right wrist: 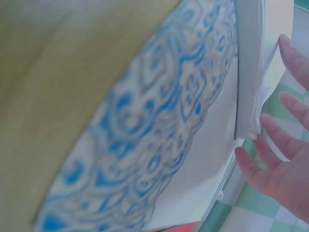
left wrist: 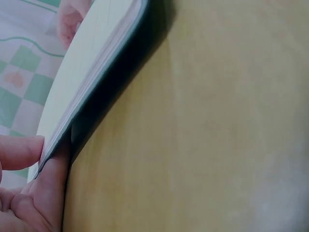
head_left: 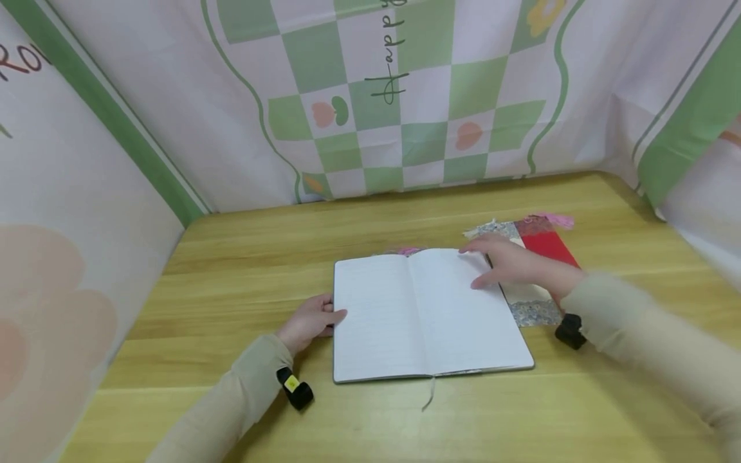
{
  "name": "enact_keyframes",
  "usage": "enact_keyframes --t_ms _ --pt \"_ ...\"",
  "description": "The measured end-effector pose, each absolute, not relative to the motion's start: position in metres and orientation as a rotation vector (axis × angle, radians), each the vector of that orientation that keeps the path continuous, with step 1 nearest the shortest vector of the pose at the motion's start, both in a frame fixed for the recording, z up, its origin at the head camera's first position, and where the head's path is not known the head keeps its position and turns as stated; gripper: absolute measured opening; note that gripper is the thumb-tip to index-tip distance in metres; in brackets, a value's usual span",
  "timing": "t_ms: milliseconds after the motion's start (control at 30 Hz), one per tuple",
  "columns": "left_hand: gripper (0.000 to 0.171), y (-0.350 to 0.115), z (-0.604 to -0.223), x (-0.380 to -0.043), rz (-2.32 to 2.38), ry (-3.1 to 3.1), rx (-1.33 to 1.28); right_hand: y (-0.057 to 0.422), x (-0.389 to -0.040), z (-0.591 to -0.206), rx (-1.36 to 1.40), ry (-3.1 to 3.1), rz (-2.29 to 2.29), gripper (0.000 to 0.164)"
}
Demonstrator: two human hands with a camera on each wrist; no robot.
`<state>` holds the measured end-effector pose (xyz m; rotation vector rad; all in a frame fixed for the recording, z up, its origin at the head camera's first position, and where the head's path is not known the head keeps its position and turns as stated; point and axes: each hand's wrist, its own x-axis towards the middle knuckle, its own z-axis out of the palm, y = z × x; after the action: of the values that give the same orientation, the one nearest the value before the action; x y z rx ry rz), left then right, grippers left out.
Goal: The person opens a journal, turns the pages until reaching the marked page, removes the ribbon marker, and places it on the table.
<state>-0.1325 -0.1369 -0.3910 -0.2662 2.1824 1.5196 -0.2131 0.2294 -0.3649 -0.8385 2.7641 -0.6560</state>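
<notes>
An open notebook [head_left: 376, 315] with blank-looking pages and a dark cover lies on the table, a thin ribbon [head_left: 431, 392] trailing from its lower edge. At its left edge my left hand [head_left: 309, 321] grips it, thumb on the page and fingers beneath the cover; the left wrist view shows this edge of the notebook [left wrist: 108, 67] tipped up off the wood. My right hand [head_left: 509, 260] reaches over the upper right corner with spread fingers. In the right wrist view, fingertips of the right hand [right wrist: 289, 174] touch the page edges, where a leaf bends slightly.
Right of the notebook lie a cream card with a blue-and-white pattern [right wrist: 149, 116] and a red card [head_left: 550, 247] with a pink tassel [head_left: 558, 220]. Another bit of pink [head_left: 408, 251] shows behind the notebook. A checked green-and-white cloth [head_left: 376, 96] hangs behind the wooden table [head_left: 231, 257].
</notes>
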Motion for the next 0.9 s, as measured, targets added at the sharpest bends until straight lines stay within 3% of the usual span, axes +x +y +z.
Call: enact_keyframes --t_ms 500,900 --pt "0.042 -0.138 -0.394 -0.134 1.545 2.172 -0.223 0.208 -0.217 -0.358 -0.805 2.733 -0.520 0.083" --pt "0.037 -0.136 -0.396 -0.130 1.537 2.207 -0.238 0.195 -0.212 -0.355 -0.706 2.760 -0.343 0.083"
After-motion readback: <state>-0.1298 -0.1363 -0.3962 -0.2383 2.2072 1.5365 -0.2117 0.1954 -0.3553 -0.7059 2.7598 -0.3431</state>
